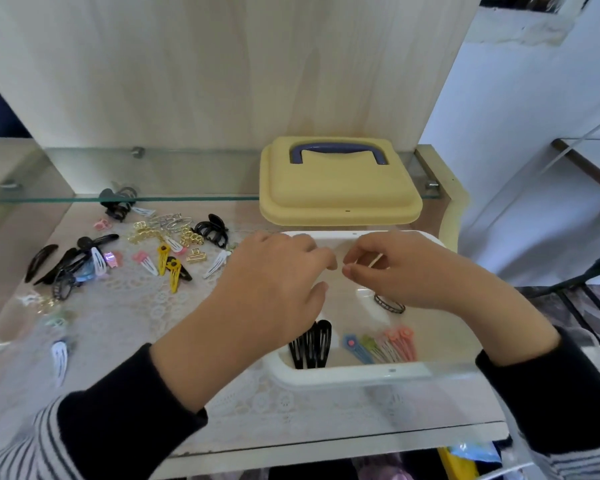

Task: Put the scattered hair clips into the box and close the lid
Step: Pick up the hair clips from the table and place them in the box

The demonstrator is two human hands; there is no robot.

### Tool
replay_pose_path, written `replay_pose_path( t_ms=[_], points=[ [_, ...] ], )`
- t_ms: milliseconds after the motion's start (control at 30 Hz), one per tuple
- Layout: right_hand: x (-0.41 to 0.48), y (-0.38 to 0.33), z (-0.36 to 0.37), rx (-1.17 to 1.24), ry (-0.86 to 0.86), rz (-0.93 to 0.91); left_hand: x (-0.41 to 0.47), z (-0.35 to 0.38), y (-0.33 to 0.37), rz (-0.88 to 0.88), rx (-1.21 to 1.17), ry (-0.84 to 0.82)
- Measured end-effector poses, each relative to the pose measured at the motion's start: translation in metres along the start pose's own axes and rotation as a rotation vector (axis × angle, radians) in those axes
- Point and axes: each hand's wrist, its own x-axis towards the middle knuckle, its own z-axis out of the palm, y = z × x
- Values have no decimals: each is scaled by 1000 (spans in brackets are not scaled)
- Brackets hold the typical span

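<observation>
The person has both hands over the open white box [354, 375]. The right hand [406, 271] pinches a thin pale clip [374, 261] between thumb and finger, with the other fingers curled in. It holds the clip above the far half of the box, probably so that it will land inside when let go. The left hand [274, 271] hangs over the left side of the box with its fingers bent, and their tips are just beside the right hand's. Those tips are hidden, so it is hard to tell if this hand holds anything. It may be helping to turn or shut the little clip.

Some clips already lie in the near part of the box: black clips [312, 344] side by side, and coloured clips [381, 346] next to them. They look sorted into neat rows.

Most of the hair clips [146, 251] lie spread on the table [136, 323] to the left of the box, close to the left hand. The yellow lid [340, 192] sits behind the box, out of the way, so the box stays open for more clips. A lot of the job seems left to do.
</observation>
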Motion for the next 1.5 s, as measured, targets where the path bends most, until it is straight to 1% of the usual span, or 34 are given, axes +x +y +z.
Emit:
replay_pose_path(
  t_ms=[167, 233, 300, 367, 433, 500, 633, 733, 800, 900, 1033, 1200, 1300, 1367, 1500],
  points=[
    [-8, -17, 10, 136, 231, 0, -28, 6, -17, -71, -118, 260],
    [-13, -33, 15, 212, 288, -14, -41, 7, -22, -115, -221, 359],
    [-19, -52, 20, 237, 327, -45, -55, 13, -28, -191, -335, 441],
    [-24, -74, 27, 216, 373, -88, -70, 22, -35, -281, -390, 464],
    [-27, -98, 35, 207, 458, -145, -84, 33, -46, -341, -394, 456],
    [-28, -124, 43, 239, 549, -219, -95, 41, -59, -381, -374, 449],
    [-19, -166, 63, 345, 653, -322, -114, 55, -83, -467, -362, 453],
    [-4, -187, 89, 419, 670, -361, -128, 69, -95, -535, -456, 407],
    [12, -190, 111, 410, 695, -359, -135, 77, -101, -596, -485, 354],
    [38, -183, 146, 329, 655, -294, -144, 87, -106, -716, -425, 260],
    [65, -170, 176, 156, 615, -185, -139, 94, -114, -759, -356, 200],
    [88, -166, 185, 99, 653, -158, -111, 98, -131, -740, -372, 245],
    [97, -165, 187, 97, 649, -179, -95, 100, -148, -717, -324, 347],
    [100, -162, 190, 84, 635, -213, -89, 100, -155, -738, -280, 396],
    [103, -157, 194, 53, 629, -249, -88, 103, -156, -766, -215, 402]
  ],
)
